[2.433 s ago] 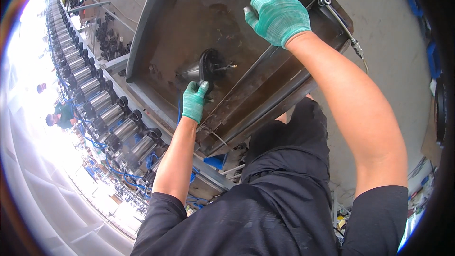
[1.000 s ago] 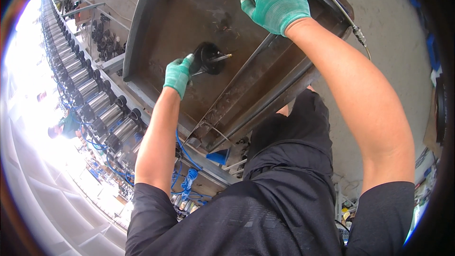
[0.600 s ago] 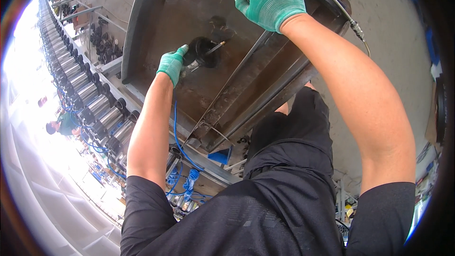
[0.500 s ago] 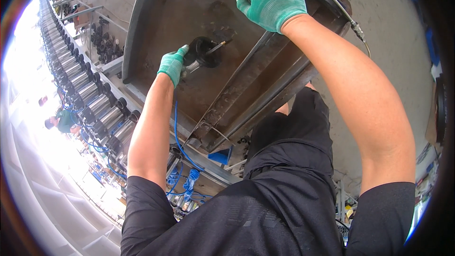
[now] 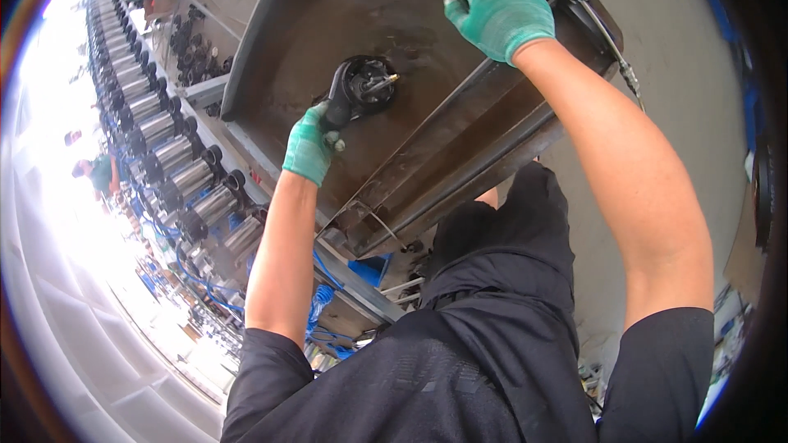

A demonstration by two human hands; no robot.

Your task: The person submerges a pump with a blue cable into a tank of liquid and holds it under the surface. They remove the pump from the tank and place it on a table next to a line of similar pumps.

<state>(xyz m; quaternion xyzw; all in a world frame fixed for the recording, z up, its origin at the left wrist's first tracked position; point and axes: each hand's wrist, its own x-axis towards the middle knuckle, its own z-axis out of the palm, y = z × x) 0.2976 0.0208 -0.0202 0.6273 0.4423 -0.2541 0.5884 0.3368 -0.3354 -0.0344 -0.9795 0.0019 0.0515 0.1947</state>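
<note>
Left hand (image 5: 310, 146) fingers clenched on black tool (image 5: 338, 98) at round fitting (image 5: 367, 84) mid-panel (image 5: 410, 16); right hand (image 5: 498, 15) fingers curled at panel's upper edge, grip unclear.

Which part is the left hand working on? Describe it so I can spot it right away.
Find the big dark metal panel filling the upper middle of the view. Near its centre sits a round black fitting, with the gloved left hand closed on a black tool at its edge. It alone is round, with a small brass-coloured pin.
</note>
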